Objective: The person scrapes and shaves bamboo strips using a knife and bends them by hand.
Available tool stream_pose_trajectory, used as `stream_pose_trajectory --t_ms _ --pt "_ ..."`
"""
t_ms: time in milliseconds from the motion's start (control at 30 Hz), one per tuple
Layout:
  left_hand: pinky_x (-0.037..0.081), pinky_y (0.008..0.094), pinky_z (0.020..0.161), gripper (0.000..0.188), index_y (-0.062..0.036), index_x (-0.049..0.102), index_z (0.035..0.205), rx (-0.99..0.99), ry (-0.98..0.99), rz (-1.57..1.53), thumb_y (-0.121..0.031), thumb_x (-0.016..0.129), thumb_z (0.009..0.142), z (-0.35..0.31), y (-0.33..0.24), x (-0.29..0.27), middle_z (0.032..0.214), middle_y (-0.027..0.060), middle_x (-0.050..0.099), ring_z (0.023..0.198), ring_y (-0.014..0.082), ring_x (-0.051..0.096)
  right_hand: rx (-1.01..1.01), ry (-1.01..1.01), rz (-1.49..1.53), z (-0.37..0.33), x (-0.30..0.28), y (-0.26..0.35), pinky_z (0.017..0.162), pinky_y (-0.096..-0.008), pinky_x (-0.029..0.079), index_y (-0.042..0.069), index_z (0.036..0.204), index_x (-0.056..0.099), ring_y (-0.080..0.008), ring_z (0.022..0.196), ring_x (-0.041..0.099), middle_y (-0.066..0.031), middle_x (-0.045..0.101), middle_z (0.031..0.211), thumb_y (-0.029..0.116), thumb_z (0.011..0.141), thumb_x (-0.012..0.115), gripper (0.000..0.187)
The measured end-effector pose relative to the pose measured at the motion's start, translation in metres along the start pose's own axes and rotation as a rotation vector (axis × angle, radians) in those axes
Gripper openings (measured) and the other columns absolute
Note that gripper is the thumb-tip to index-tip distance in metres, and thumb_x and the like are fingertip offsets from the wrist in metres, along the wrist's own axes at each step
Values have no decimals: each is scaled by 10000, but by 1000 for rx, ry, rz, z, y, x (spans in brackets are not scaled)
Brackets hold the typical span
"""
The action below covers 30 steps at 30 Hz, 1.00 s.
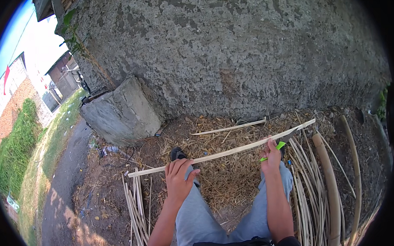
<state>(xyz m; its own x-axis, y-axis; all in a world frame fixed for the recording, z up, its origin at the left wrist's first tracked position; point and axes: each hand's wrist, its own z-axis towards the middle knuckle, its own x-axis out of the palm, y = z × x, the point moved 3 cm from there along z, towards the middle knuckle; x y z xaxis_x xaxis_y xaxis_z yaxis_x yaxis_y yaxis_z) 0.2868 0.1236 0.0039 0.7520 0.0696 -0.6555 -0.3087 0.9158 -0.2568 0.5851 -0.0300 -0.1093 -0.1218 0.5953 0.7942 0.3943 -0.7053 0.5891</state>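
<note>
A long pale bamboo strip point(232, 151) lies crosswise in front of me, above my knees, its right end higher. My left hand point(178, 178) has its fingers curled over the strip left of the middle, with the thumb held apart below it. Gripped in my right hand point(272, 157) is a knife point(281, 144) with a bright green handle. Its dark blade points up and right against the strip's right part, and the fingertips of that hand touch the strip too. Part of the handle is hidden by the fingers.
Bundles of split strips lie left point(139, 207) and right point(309, 180) of my legs. Thick bamboo poles point(327, 179) lie farther right. Another strip point(229, 128) rests near the rough wall point(246, 56). Shavings point(225, 178) cover the ground, and a concrete block point(125, 110) stands left.
</note>
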Motion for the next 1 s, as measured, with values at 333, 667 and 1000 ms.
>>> stream_pose_trajectory --t_ms 333,667,1000 --pt "513 347 706 138 -6 691 904 -65 3 -399 45 712 777 62 35 102 903 98 679 810 257 662 -164 -76 40 25 -2 49 436 -192 327 82 1208 569 -15 501 372 -16 662 1037 197 1003 572 235" --pt "473 353 747 97 -15 626 852 -324 -18 -611 66 656 808 59 44 147 840 74 677 770 264 644 -196 -186 -37 37 -24 47 433 -187 331 58 1219 572 -12 491 371 -46 673 1111 199 998 587 263" --pt "429 367 782 127 -29 578 860 -180 -585 -39 -94 560 968 50 72 93 859 91 652 825 286 598 -179 -275 -6 43 -49 46 420 -207 303 78 1143 594 -19 481 337 11 642 911 215 1019 543 192"
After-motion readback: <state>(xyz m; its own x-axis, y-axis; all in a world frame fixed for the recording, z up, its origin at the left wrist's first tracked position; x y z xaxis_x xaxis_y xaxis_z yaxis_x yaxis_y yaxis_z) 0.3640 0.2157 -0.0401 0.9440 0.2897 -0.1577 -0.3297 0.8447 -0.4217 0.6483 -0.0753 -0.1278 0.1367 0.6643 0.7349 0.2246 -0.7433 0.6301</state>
